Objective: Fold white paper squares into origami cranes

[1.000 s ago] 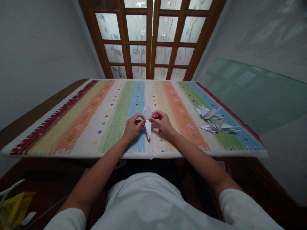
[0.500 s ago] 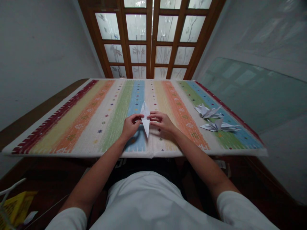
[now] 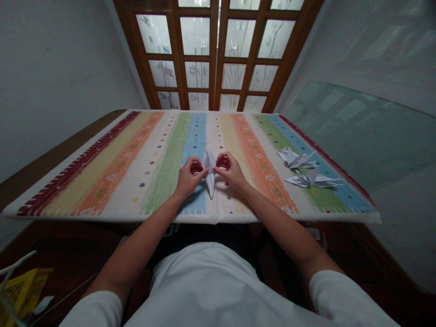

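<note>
A narrow folded piece of white paper, pointed at both ends, stands out against the striped tablecloth in front of me. From its left side my left hand pinches it near the middle, thumb and fingers curled into a ring. My right hand grips it opposite, its thumb pressed at the paper's centre and its fingers curled round. Part of each fingertip's contact is hidden by the folds. Off to the right lie two white paper cranes, a farther one and a nearer one.
Beyond the table is a wooden door with glass panes. A pale glass panel leans by the right wall. On the floor at lower left sits a yellow crate with a white cable near it.
Both hands have shifted their hold: the thumbs now press at the paper's middle and the fingers are curled back more. The paper's folds look opened a little. The cranes stay put.
</note>
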Motion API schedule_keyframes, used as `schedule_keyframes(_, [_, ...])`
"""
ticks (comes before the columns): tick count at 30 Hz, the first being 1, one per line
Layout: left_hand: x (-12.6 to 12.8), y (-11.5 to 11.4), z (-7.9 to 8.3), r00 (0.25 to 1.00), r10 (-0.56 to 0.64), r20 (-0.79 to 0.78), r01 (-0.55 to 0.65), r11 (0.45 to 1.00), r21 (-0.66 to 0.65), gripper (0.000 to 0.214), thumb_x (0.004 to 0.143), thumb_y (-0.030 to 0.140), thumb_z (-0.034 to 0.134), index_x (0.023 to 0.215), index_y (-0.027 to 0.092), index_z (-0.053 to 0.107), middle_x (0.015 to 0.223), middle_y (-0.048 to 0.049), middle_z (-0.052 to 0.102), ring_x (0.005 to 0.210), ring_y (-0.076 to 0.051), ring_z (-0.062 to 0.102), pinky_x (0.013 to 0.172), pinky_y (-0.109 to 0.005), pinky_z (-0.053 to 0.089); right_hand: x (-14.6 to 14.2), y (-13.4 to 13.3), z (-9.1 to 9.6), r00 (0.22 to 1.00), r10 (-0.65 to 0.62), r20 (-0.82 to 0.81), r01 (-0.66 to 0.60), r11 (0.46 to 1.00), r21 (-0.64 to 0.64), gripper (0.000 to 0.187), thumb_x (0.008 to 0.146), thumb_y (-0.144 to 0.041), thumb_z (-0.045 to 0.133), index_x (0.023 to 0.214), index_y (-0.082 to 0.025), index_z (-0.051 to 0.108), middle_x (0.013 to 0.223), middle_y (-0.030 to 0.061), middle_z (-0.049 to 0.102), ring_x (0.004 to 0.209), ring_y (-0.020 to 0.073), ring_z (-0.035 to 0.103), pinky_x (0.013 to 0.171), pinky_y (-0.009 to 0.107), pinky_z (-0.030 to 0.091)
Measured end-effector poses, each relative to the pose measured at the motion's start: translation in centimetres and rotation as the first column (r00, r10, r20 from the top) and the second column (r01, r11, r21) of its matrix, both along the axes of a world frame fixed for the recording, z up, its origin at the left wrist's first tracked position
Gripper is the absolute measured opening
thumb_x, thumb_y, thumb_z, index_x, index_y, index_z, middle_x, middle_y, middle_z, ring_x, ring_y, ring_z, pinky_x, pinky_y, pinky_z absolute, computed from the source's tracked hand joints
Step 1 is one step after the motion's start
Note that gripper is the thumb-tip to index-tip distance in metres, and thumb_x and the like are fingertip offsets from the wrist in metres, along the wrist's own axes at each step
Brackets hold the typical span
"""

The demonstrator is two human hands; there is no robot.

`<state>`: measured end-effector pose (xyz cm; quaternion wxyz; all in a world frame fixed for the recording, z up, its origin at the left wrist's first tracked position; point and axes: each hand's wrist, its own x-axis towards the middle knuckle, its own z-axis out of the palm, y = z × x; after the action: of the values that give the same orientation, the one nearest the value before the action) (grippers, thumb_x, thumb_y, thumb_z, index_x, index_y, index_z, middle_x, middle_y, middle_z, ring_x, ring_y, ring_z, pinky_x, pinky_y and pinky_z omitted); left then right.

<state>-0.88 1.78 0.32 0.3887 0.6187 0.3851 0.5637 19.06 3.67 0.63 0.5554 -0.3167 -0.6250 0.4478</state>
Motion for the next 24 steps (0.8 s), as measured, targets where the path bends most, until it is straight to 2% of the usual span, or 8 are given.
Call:
schedule_keyframes(3, [0.2, -0.2, 0.1, 0.997, 0.056, -0.055, -0.053, 0.997, 0.059, 0.033, 0.085, 0.039, 0.086, 0.095, 0.023, 0.059, 0.096, -0.0006, 0.068, 0.079, -0.016, 0.072, 0.066, -0.027, 0.064, -0.5, -0.2, 0.1, 0.999, -0.034, -0.013, 0.034, 0.999, -0.015, 0.050, 0.071, -0.049, 0.096, 0.093, -0.027, 0.057, 0.086, -0.0023, 0.060, 0.080, 0.0166, 0.063, 0.071, 0.029, 0.060])
schedule_keyframes(6, [0.3, -0.6, 0.5, 0.976, 0.137, -0.168, -0.105, 0.977, 0.186, 0.021, 0.090, 0.035, 0.080, 0.089, 0.021, 0.064, 0.114, -0.0071, 0.067, 0.098, -0.020, 0.070, 0.066, -0.026, 0.064, -0.9, -0.5, 0.1, 0.997, -0.076, -0.018, 0.076, 0.997, 0.004, 0.047, 0.073, -0.051, 0.094, 0.088, -0.026, 0.057, 0.086, -0.0017, 0.060, 0.080, 0.0163, 0.063, 0.069, 0.028, 0.059])
schedule_keyframes(8, [0.3, -0.8, 0.7, 0.966, 0.138, -0.216, -0.090, 0.972, 0.218, 0.017, 0.093, 0.034, 0.077, 0.089, 0.021, 0.068, 0.112, -0.0075, 0.068, 0.098, -0.020, 0.069, 0.067, -0.026, 0.064, -1.0, -0.7, 0.1, 0.996, -0.086, -0.007, 0.086, 0.996, 0.034, 0.045, 0.076, -0.053, 0.093, 0.087, -0.025, 0.059, 0.087, -0.0006, 0.062, 0.080, 0.0166, 0.064, 0.070, 0.029, 0.059])
schedule_keyframes(13, [0.2, -0.6, 0.6, 0.990, -0.014, -0.142, 0.031, 0.992, 0.118, 0.028, 0.100, 0.047, 0.070, 0.105, 0.020, 0.072, 0.107, -0.0078, 0.073, 0.093, -0.019, 0.073, 0.079, -0.032, 0.067, -0.7, -1.0, 0.5, 0.986, -0.085, 0.140, 0.050, 0.970, 0.238, 0.029, 0.093, -0.051, 0.079, 0.095, -0.024, 0.071, 0.097, 0.0049, 0.071, 0.093, 0.0209, 0.069, 0.086, 0.037, 0.061])
schedule_keyframes(15, [0.1, -0.4, 0.4, 0.995, -0.065, -0.081, 0.070, 0.996, 0.057, 0.038, 0.098, 0.056, 0.070, 0.107, 0.019, 0.072, 0.103, -0.0075, 0.076, 0.088, -0.020, 0.075, 0.080, -0.033, 0.067, -0.3, -1.2, 0.7, 0.966, -0.112, 0.233, 0.019, 0.930, 0.367, 0.016, 0.098, -0.039, 0.071, 0.103, -0.025, 0.076, 0.106, 0.0074, 0.074, 0.104, 0.0236, 0.070, 0.096, 0.042, 0.059])
schedule_keyframes(17, [0.0, -0.1, 0.3, 0.996, -0.079, -0.052, 0.079, 0.997, 0.010, 0.043, 0.094, 0.061, 0.074, 0.102, 0.019, 0.072, 0.095, -0.0061, 0.076, 0.083, -0.019, 0.075, 0.079, -0.033, 0.066, -0.1, -1.3, 0.9, 0.939, -0.137, 0.316, -0.017, 0.898, 0.440, 0.019, 0.095, -0.024, 0.066, 0.108, -0.026, 0.079, 0.113, 0.0084, 0.075, 0.113, 0.0261, 0.069, 0.104, 0.047, 0.057])
schedule_keyframes(21, [-0.1, 0.0, 0.5, 0.998, -0.069, -0.011, 0.069, 0.997, -0.033, 0.044, 0.089, 0.062, 0.079, 0.094, 0.019, 0.071, 0.088, -0.0035, 0.075, 0.080, -0.019, 0.074, 0.076, -0.032, 0.065, 0.3, -1.5, 0.9, 0.919, -0.115, 0.377, -0.053, 0.911, 0.409, 0.038, 0.087, -0.010, 0.062, 0.114, -0.030, 0.080, 0.117, 0.0086, 0.072, 0.116, 0.0276, 0.068, 0.106, 0.048, 0.060])
schedule_keyframes(24, [-0.2, 0.0, 0.6, 0.999, -0.045, 0.000, 0.045, 0.998, -0.053, 0.040, 0.090, 0.058, 0.077, 0.090, 0.019, 0.069, 0.082, -0.0014, 0.072, 0.076, -0.018, 0.071, 0.073, -0.031, 0.064, 0.5, -1.5, 0.8, 0.940, -0.102, 0.327, -0.023, 0.934, 0.357, 0.034, 0.091, -0.015, 0.064, 0.116, -0.030, 0.080, 0.121, 0.0089, 0.066, 0.112, 0.0256, 0.067, 0.097, 0.045, 0.066])
